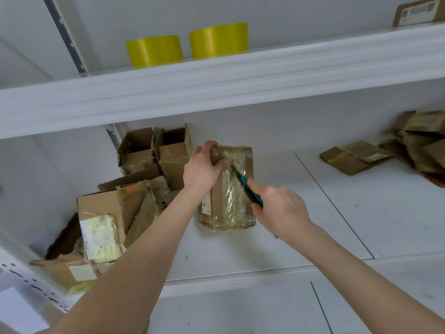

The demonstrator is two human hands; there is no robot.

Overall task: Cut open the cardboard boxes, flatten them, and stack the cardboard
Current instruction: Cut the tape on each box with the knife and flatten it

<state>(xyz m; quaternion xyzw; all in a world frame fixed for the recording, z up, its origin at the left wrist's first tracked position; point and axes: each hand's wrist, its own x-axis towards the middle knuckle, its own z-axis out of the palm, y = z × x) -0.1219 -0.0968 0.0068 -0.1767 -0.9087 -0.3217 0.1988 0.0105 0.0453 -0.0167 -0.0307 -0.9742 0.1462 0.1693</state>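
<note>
A taped cardboard box [228,203] lies on the white shelf [289,213], wrapped in shiny yellowish tape. My left hand [201,168] grips its far left corner from above. My right hand [280,209] holds a green-handled utility knife [249,189], and the blade runs along the taped seam on the box's top. Several open and crushed boxes [144,160] are piled to the left. Flattened cardboard [356,157] lies at the right, beside a rumpled heap of cardboard [423,145].
An upper shelf [216,83] overhangs the work area and carries two yellow tape rolls [154,50] and a labelled box [419,13] at the far right. A metal upright [65,34] stands at the left. Bare shelf shows between the box and the flattened pieces.
</note>
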